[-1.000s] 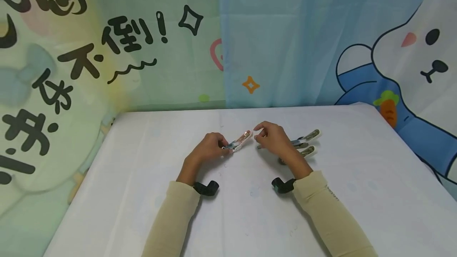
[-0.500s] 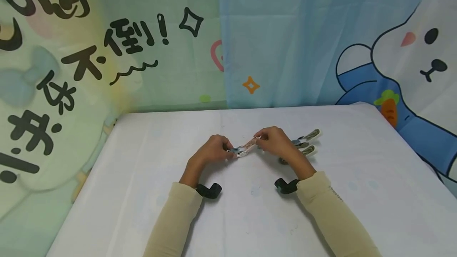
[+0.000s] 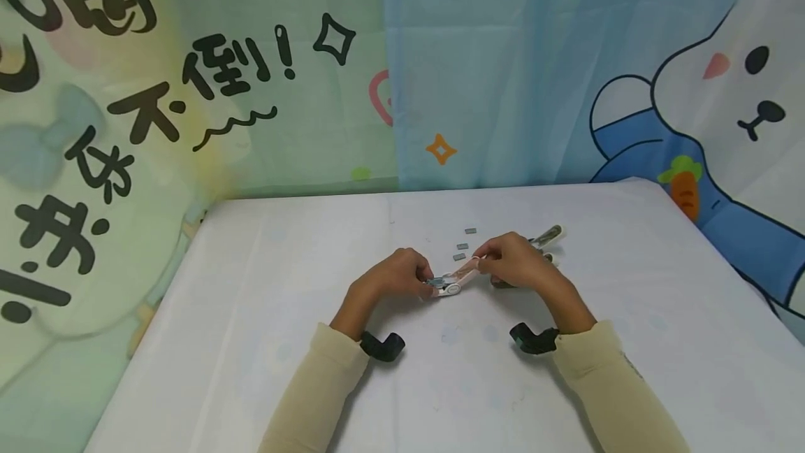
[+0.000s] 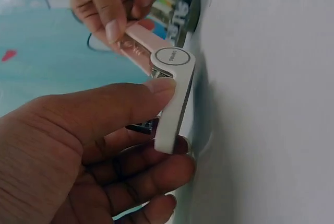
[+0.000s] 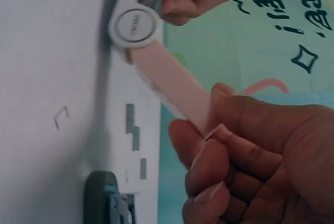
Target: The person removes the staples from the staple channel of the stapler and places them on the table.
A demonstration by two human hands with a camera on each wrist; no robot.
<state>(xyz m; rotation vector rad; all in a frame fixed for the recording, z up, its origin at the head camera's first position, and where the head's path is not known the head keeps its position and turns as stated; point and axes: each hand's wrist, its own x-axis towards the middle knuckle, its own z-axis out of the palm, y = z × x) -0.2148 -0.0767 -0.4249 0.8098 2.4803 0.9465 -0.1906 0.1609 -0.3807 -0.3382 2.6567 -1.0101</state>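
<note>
A pink and white stapler is spread wide at its round pivot, between both hands and low over the table. My left hand grips the white part, thumb on its side, the metal staple rail showing beside it. The pink arm is pinched at its end by the thumb and fingers of my right hand. Several dark green staplers lie partly hidden behind the right hand. Just past the pink arm are short grey staple strips.
A white cloth covers the table, with a few loose wire bits on it. A printed curtain hangs along the back edge. Black wrist straps sit on both wrists.
The right hand has closed on the stapler's pink end. Both hands then moved right and toward me with the stapler, and the grey staple strips came into view.
</note>
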